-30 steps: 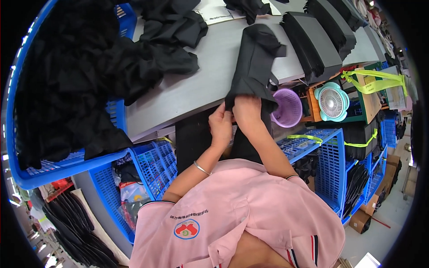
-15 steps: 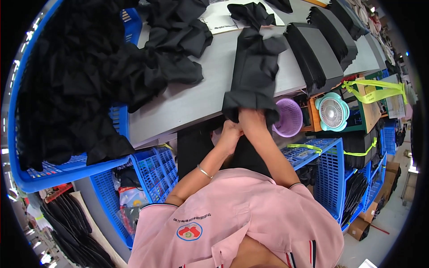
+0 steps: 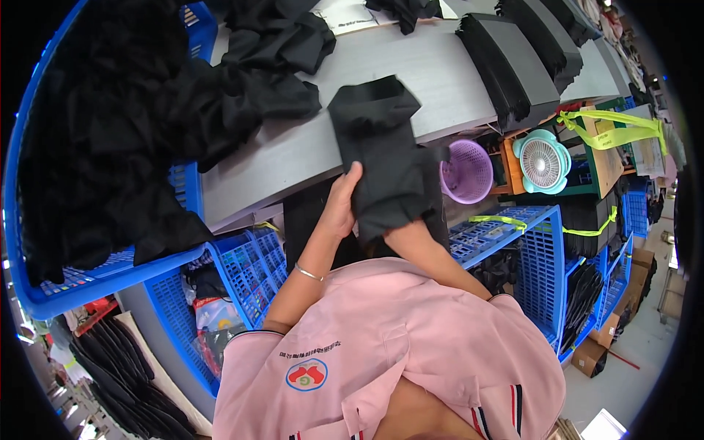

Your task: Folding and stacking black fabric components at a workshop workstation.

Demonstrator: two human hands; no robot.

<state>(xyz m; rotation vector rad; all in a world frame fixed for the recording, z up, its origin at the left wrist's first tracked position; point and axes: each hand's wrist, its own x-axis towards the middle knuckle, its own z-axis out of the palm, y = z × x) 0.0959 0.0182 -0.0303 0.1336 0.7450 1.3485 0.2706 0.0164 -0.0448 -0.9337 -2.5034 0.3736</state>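
Observation:
A black tube-shaped fabric piece (image 3: 381,158) hangs in front of me at the table's near edge, its far end standing open. My left hand (image 3: 341,204) grips its left side, thumb on top and the fingers behind the cloth. At the near end of the piece, my right hand (image 3: 409,236) reaches in or under the fabric; its fingers are hidden there. Beyond the piece lies the grey tabletop (image 3: 271,158). A crumpled black cloth (image 3: 407,11) rests at the table's far side.
A blue crate (image 3: 192,194) heaped with black fabric (image 3: 110,147) stands left. Stacks of flat black pieces (image 3: 521,70) lie far right. A purple basket (image 3: 469,172), a turquoise fan (image 3: 543,163) and a blue crate shelf (image 3: 539,271) are to the right. Another blue crate (image 3: 253,275) is near my left arm.
The fabric piece has come off the table toward me, its far end now nearer. My left hand has moved from beside the right hand up to the piece's left side.

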